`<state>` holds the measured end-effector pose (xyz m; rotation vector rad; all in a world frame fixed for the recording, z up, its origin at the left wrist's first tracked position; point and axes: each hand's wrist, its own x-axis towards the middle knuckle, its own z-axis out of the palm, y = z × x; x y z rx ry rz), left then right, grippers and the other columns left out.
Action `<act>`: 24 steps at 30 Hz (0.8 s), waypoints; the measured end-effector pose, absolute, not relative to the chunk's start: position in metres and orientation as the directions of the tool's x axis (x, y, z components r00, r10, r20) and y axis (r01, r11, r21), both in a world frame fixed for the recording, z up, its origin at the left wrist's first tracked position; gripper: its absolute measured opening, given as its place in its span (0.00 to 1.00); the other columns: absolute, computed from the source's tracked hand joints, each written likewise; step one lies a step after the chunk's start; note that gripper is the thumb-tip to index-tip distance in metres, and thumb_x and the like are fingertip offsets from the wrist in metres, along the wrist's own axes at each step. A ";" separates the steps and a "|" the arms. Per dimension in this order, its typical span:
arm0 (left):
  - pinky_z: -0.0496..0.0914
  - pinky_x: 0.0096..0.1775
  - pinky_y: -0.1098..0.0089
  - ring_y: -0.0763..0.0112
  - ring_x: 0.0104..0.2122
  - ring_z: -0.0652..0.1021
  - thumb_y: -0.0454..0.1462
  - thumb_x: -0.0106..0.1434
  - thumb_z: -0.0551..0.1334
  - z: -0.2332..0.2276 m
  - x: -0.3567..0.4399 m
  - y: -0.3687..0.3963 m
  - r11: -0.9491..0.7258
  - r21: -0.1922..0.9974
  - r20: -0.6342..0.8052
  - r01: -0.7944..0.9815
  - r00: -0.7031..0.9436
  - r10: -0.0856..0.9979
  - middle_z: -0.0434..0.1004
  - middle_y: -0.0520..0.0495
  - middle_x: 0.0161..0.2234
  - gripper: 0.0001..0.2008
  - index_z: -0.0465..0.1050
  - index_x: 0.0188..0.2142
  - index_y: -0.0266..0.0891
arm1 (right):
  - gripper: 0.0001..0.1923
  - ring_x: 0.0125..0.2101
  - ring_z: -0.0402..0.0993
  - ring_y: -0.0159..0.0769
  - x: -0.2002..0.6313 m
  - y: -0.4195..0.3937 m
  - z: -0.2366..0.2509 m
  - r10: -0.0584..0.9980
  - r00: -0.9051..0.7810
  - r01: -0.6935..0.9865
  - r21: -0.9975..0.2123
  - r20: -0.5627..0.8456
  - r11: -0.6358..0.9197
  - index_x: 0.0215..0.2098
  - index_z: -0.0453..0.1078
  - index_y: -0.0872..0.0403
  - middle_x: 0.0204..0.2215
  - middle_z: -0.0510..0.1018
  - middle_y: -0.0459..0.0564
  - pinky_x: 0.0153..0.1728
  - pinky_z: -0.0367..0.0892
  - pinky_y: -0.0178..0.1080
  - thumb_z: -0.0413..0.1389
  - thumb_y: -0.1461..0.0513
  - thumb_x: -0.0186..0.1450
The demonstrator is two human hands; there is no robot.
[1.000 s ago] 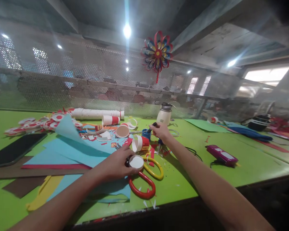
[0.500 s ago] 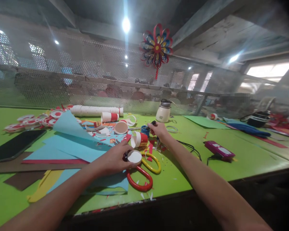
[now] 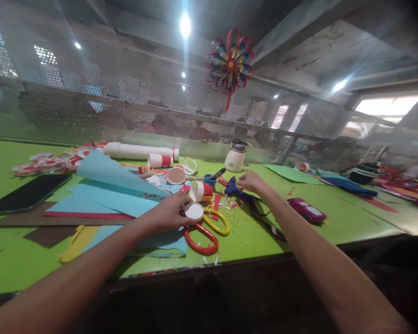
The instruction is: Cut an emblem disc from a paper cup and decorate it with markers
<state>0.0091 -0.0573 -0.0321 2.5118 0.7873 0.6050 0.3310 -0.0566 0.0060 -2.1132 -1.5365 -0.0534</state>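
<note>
My left hand (image 3: pixel 170 211) is closed on a small white round piece, which looks like a cut-off paper cup base (image 3: pixel 194 212). Directly below it lie scissors with one red handle (image 3: pixel 205 248) and one yellow handle. My right hand (image 3: pixel 253 182) has its fingers curled together just behind a blue glue gun (image 3: pixel 235 188); whether they touch it or hold anything is hidden. To the left of the gun, a black-handled tool (image 3: pixel 218 173) leans in a small blue jar (image 3: pixel 210 181). A cut red-and-white paper cup (image 3: pixel 205 192) lies tipped in front of the jar.
Light blue paper sheets (image 3: pixel 114 204), brown strips and a phone (image 3: pixel 28 192) spread leftward. Red-and-white round pieces (image 3: pixel 55 162) pile behind. A white kettle-like jug (image 3: pixel 235 157) stands at the back. A purple device (image 3: pixel 306 211) sits right, near the table's front edge.
My right hand has let go of the black-handled tool, which now leans in the blue jar, and has moved right beside the glue gun. My left hand keeps the cup base.
</note>
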 end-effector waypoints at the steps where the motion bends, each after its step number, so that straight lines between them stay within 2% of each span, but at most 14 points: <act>1: 0.63 0.35 0.67 0.62 0.35 0.71 0.47 0.54 0.66 -0.032 0.009 -0.057 -0.756 0.502 0.296 0.420 0.738 0.607 0.70 0.44 0.39 0.20 0.73 0.42 0.37 | 0.16 0.44 0.74 0.40 0.329 -0.060 0.000 0.899 0.345 0.906 -0.345 0.271 -0.244 0.51 0.69 0.55 0.49 0.74 0.52 0.42 0.73 0.46 0.55 0.58 0.68; 3: 0.63 0.36 0.67 0.61 0.36 0.71 0.46 0.54 0.66 -0.030 0.008 -0.058 -0.776 0.481 0.316 0.409 0.744 0.589 0.70 0.43 0.38 0.19 0.72 0.40 0.37 | 0.16 0.44 0.74 0.40 0.324 -0.066 -0.014 0.926 0.329 0.922 -0.275 0.184 -0.272 0.52 0.68 0.55 0.49 0.74 0.53 0.43 0.73 0.46 0.55 0.58 0.68; 5: 0.63 0.36 0.66 0.61 0.37 0.71 0.46 0.54 0.66 -0.030 0.008 -0.058 -0.789 0.473 0.321 0.392 0.757 0.569 0.70 0.43 0.39 0.18 0.71 0.39 0.37 | 0.16 0.44 0.74 0.40 0.319 -0.070 -0.026 0.931 0.326 0.933 -0.217 0.163 -0.289 0.52 0.68 0.55 0.49 0.73 0.53 0.44 0.72 0.47 0.55 0.58 0.68; 8: 0.63 0.38 0.66 0.61 0.38 0.71 0.47 0.54 0.66 -0.030 0.008 -0.057 -0.795 0.468 0.318 0.385 0.766 0.558 0.71 0.43 0.39 0.18 0.70 0.39 0.38 | 0.17 0.46 0.73 0.41 0.316 -0.072 -0.036 0.917 0.343 0.934 -0.177 0.201 -0.311 0.52 0.68 0.56 0.50 0.73 0.54 0.45 0.71 0.48 0.56 0.58 0.68; 12: 0.63 0.38 0.66 0.60 0.39 0.71 0.48 0.55 0.66 -0.030 0.008 -0.056 -0.801 0.452 0.319 0.392 0.767 0.556 0.71 0.44 0.39 0.19 0.70 0.39 0.38 | 0.17 0.46 0.73 0.42 0.320 -0.077 -0.033 0.882 0.368 0.925 -0.214 0.294 -0.315 0.52 0.68 0.56 0.51 0.73 0.54 0.46 0.71 0.49 0.56 0.58 0.68; 16: 0.63 0.37 0.67 0.61 0.38 0.70 0.48 0.55 0.66 -0.028 0.007 -0.057 -0.803 0.443 0.338 0.398 0.756 0.561 0.70 0.44 0.40 0.19 0.69 0.39 0.38 | 0.15 0.47 0.72 0.42 0.326 -0.085 -0.023 0.830 0.414 0.895 -0.332 0.375 -0.296 0.49 0.69 0.57 0.50 0.73 0.54 0.47 0.69 0.50 0.57 0.58 0.67; 19: 0.63 0.37 0.67 0.62 0.38 0.70 0.48 0.54 0.66 -0.028 0.006 -0.057 -0.805 0.454 0.330 0.382 0.767 0.550 0.69 0.45 0.39 0.19 0.68 0.39 0.38 | 0.13 0.44 0.74 0.40 0.330 -0.087 -0.020 0.795 0.460 0.835 -0.497 0.395 -0.236 0.47 0.70 0.57 0.46 0.75 0.52 0.45 0.71 0.48 0.57 0.58 0.67; 24: 0.62 0.33 0.69 0.66 0.33 0.70 0.49 0.54 0.65 -0.029 0.006 -0.059 -0.784 0.491 0.300 0.381 0.771 0.562 0.70 0.46 0.36 0.19 0.67 0.38 0.39 | 0.14 0.31 0.76 0.33 0.329 -0.087 -0.016 0.751 0.511 0.588 -0.807 0.419 0.050 0.41 0.71 0.58 0.34 0.77 0.49 0.33 0.74 0.40 0.56 0.55 0.67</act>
